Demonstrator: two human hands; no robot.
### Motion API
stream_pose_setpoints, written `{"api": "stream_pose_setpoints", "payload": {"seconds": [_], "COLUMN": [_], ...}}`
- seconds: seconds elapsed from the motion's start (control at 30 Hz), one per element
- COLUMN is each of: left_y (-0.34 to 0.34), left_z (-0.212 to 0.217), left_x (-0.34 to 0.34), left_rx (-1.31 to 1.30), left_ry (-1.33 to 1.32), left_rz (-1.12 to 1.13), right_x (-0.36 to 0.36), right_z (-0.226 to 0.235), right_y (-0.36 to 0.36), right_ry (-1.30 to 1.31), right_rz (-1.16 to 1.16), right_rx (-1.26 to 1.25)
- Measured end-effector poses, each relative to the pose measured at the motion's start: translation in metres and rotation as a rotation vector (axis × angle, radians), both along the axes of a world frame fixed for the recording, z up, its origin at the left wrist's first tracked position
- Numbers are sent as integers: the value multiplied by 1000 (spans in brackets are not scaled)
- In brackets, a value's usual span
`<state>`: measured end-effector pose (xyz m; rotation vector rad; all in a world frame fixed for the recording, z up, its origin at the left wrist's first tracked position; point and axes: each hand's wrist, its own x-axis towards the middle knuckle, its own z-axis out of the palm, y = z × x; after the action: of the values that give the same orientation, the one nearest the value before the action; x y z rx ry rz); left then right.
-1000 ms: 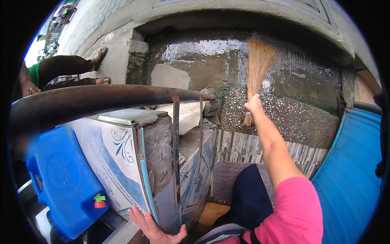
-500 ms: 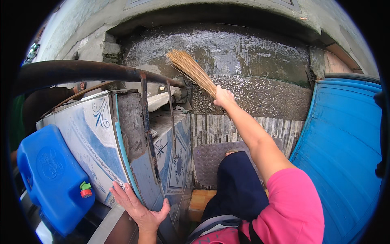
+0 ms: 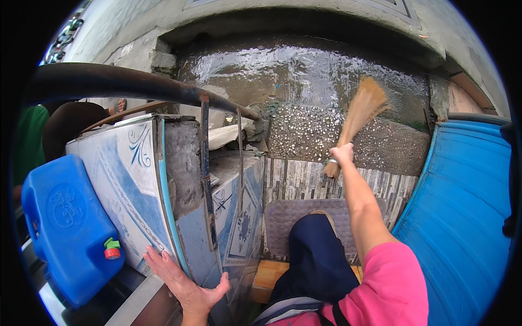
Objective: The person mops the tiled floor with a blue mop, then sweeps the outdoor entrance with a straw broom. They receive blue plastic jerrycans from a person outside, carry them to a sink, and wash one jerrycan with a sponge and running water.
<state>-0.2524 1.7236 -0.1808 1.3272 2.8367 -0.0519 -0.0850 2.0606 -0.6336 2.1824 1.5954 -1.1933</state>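
My right hand (image 3: pixel 342 154) is closed around the handle of a stick broom (image 3: pixel 356 117), a bundle of thin tan bristles bound near the grip. Its bristles fan out, blurred, over the wet concrete (image 3: pixel 304 70) and the pebbled step (image 3: pixel 304 127). My left hand (image 3: pixel 187 285) has its fingers spread, with its fingertips at the edge of the blue and white tiled wall (image 3: pixel 117 195). It holds nothing. Whether the palm rests on the wall top I cannot tell.
A blue water jug (image 3: pixel 70 228) with a red and green tap stands at left. A rusty handrail (image 3: pixel 147 84) runs above the tiled wall. Behind it sits another person (image 3: pixel 68 127). A blue corrugated panel (image 3: pixel 462 201) lies right; a grey mat (image 3: pixel 283 228) is underfoot.
My right hand has swung the broom to the right, its bristles moving from upper middle to right over the wet concrete. The left hand stays spread in nearly the same place.
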Motion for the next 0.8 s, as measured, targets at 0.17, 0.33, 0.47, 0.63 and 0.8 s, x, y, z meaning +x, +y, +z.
{"api": "stream_pose_setpoints", "payload": {"seconds": [0.17, 0.33, 0.47, 0.63, 0.8], "left_y": [-1, 2, 6, 8, 4], "left_z": [2, 5, 6, 5, 4], "left_x": [0, -1, 0, -1, -2], "left_rx": [-3, -32, -42, -74, -77], "left_ry": [-13, -22, -47, -60, -71], "left_rz": [-1, -4, 1, 29, 22], "right_x": [-129, -19, 72, -21, -193], "right_z": [20, 64, 43, -22, -21], "right_y": [-67, -6, 108, 166, 61], "right_ry": [132, 198, -61, -117, 36], "right_rz": [454, 361, -9, -10, 310], "right_rx": [-200, 12, 223, 132, -44]}}
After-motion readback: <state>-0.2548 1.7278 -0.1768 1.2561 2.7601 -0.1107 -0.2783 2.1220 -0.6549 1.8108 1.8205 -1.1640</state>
